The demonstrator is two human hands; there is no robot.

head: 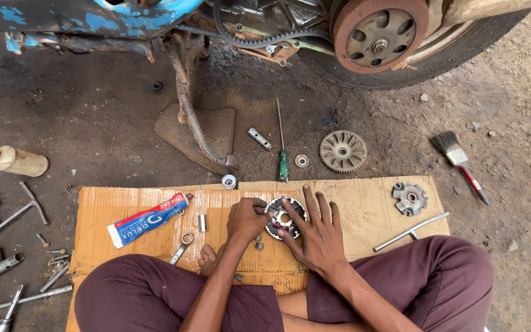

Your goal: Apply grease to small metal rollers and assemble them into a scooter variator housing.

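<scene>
From my head view, my left hand is curled shut, fingertips pinching the left edge of the variator pulley. My right hand lies spread open, fingers flat on its right side. The round, ribbed metal disc lies flat on the cardboard between my fingers, face up, with no long axis
</scene>
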